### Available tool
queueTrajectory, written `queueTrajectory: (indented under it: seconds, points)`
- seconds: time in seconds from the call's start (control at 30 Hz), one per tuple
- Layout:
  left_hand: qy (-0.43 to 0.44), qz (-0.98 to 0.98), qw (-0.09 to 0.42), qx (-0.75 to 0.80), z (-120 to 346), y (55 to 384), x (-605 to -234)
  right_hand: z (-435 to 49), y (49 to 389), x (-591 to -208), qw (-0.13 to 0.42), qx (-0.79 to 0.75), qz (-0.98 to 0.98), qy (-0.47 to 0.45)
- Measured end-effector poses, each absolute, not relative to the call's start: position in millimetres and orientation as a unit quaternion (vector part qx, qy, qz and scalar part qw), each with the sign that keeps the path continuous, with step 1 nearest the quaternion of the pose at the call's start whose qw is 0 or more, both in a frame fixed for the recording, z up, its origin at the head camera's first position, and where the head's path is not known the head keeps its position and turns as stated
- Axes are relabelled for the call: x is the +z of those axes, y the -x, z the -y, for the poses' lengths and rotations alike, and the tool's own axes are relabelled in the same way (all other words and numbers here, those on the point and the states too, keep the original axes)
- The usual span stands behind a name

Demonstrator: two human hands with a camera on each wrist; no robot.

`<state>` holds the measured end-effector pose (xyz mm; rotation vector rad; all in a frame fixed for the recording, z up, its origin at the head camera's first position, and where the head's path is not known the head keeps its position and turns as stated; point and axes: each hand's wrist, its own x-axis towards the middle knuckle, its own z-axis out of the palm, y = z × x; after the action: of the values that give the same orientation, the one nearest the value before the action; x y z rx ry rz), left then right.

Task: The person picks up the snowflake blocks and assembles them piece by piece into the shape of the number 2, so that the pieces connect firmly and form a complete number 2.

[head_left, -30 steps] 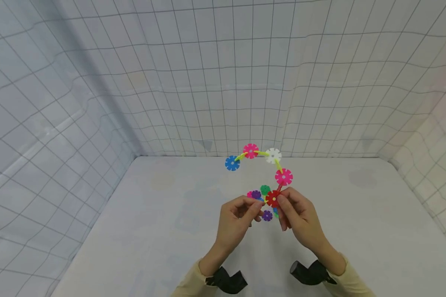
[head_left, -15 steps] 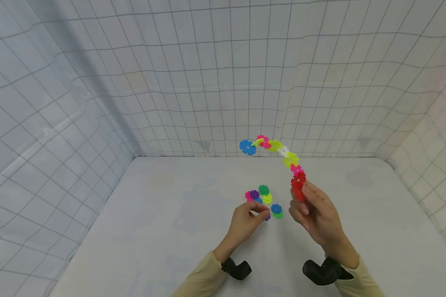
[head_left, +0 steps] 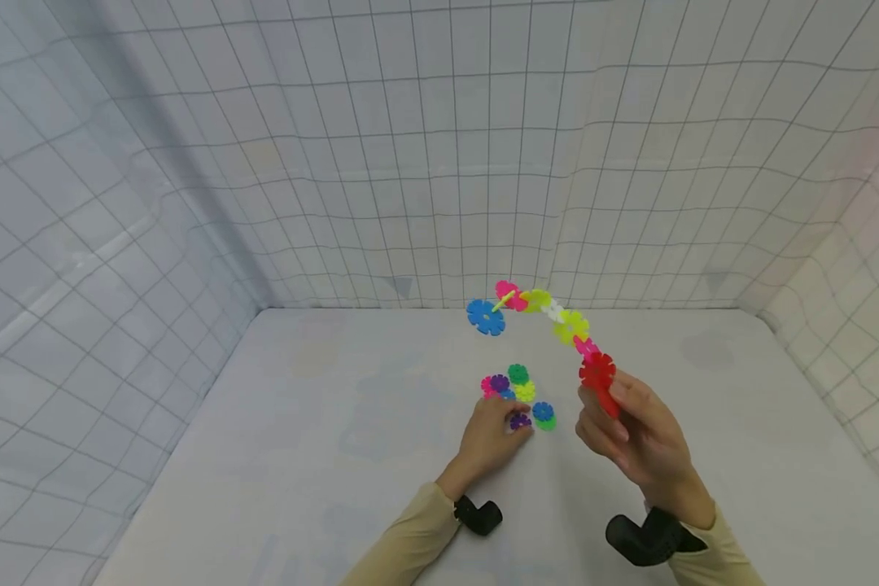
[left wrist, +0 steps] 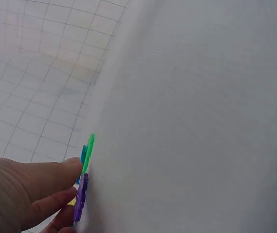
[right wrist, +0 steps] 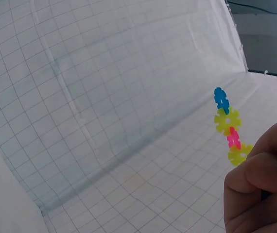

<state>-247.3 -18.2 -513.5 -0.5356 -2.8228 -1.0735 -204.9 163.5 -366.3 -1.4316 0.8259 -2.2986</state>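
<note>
Fingers of our right hand pinch the red snowflake disc ending our chain; our left hand straddles the purple snowflake disc on the tabletop, thumb apart from fingers. We're apparently fetching another link, needing a pinch.

Head view: up high, farthest back, looking forward and down, sweeping in the desk and the gridded sheet behind.
Left wrist view: right in close, skimming low along the desk, tipped sideways, left fingers lower left.
Right wrist view: close too, tilted, facing the sheet, right fingers lower right.
Shared: head and left wrist, purple disc; head and right wrist, disc chain.
</note>
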Motion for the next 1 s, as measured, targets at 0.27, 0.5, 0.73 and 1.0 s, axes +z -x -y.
queueTrajectory:
  seconds: [0.27, 0.5, 0.73, 1.0]
  points:
    - [0.163, 0.922, 0.043, -0.348, 17.9, 249.5, -513.5, -165.7, 201.8, -360.9, 0.166, -0.786, -0.29, 0.52]
    - [0.167, 0.907, 0.031, -0.386, 22.0, 250.1, -513.4, -167.5, 201.6, -360.7, 0.17, -0.783, -0.293, 0.522]
    - [0.153, 0.899, 0.029, -0.41, 25.0, 249.9, -514.5, -169.0, 201.5, -364.3, 0.171, -0.794, -0.3, 0.5]
    - [0.136, 0.887, 0.047, -0.439, 30.5, 250.5, -513.6, -171.3, 201.0, -370.1, 0.115, -0.786, -0.386, 0.469]
